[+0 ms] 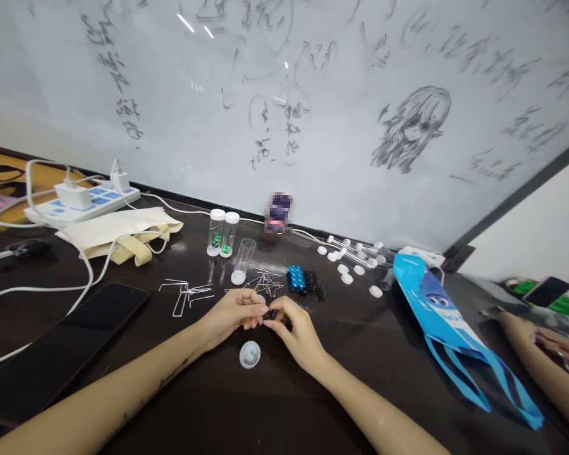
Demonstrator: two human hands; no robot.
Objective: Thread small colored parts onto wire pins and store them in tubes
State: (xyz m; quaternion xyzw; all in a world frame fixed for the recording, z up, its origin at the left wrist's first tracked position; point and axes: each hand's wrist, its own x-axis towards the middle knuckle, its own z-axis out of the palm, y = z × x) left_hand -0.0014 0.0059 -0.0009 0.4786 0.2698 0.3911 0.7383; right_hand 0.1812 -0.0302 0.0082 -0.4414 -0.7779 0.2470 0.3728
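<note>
White power strip [100, 201], far left on my feed, plugs and cables on it, dark glossy table [208, 411] under everything. Black phone-like slab [78, 338] lies nearer me, cream cloth bag [116, 226] just behind it. Next right, bent metal wires [184, 291] in a loose heap. Two capped tubes [217, 232] stand upright side by side, green bits inside. My left hand [237, 309] comes in low, fingers curled, thumb against them, tips meeting the right hand's; I can't tell whether it pinches anything. Uncapped clear tube [244, 258] stands behind it; small translucent cup [250, 355] sits in front, something unclear inside. Thin pins [269, 283] with coloured bits lie in a tangle behind the fingertips. Small dark piece [272, 313] is where both hands meet, above the table, partly hidden. My right hand [296, 328] has thumb and forefinger closed around it, a pinch. Shiny blue pieces [295, 278] clustered just beyond, black pieces [314, 284] beside them on the right. Then scattered white caps [345, 278] among thin clear tubes, blue bag [420, 297] with strap loops, and another person's forearm [519, 332] at far right.
</note>
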